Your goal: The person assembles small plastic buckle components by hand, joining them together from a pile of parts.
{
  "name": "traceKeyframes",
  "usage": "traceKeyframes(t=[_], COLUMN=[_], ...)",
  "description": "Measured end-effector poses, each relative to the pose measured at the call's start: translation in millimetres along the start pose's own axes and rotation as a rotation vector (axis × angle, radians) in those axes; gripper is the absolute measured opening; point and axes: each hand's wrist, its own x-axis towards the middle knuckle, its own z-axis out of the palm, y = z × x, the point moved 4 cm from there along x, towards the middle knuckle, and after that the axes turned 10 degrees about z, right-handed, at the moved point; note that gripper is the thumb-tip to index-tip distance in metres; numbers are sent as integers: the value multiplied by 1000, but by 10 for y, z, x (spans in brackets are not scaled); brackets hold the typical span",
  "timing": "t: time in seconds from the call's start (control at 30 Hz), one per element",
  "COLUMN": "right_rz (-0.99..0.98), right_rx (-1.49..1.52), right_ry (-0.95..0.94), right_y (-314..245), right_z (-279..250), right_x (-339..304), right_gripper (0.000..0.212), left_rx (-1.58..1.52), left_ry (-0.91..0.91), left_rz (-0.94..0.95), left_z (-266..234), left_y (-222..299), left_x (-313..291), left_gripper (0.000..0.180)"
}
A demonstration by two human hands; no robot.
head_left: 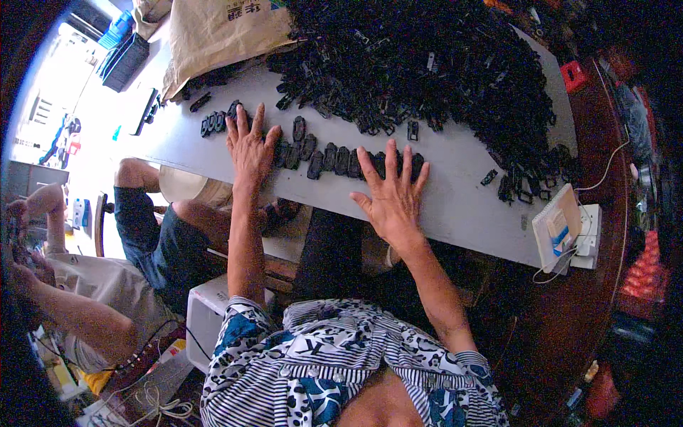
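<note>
Small oblong black plastic pieces (331,158) stand side by side in an uneven row near the front of the grey table (455,196). My right hand (393,196) lies palm down at the row's right end, fingers spread over several pieces. Toward the left, my left hand (250,149) is also spread, its fingertips beside a short group of similar pieces (211,124). One more piece (299,129) sits just behind the row, between my hands. Neither hand grips anything; what lies under the palms is hidden.
A large heap of black plastic parts (413,64) covers the table's back and right. A brown sack (220,43) lies at the back left. White power sockets (587,235) and a pale box (555,220) are at the right corner. Another person's knee (135,174) is close on the left.
</note>
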Motion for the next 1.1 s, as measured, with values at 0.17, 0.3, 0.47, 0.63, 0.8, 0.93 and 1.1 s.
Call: traceKeyframes(t=[0.17,0.3,0.47,0.63,0.8,0.93,1.1], right_rz=[-12,-17,-85,-80,-117,-152,-98], right_rx=[12,11,67,103,161,250,160], right_ry=[-3,4,51,36,47,161,229], right_y=[-90,-169,-313,-385,-345,-186,574], right_z=[32,77,123,145,131,-48,-195], right_x=[31,61,93,148,166,158,329], right_gripper=[76,76,75,77,83,78,58], left_rx=[-16,-14,14,-4,-15,167,-91], left_ry=[-5,-16,-10,16,242,493,570], left_rz=[10,18,16,89,124,283,199], left_z=[-45,-46,-28,88,-15,-259,-661], left_y=[-69,-173,-358,-549,-551,-550,369], left_x=[35,105,172,261,243,165,-85], left_gripper=[58,57,57,56,48,41,27])
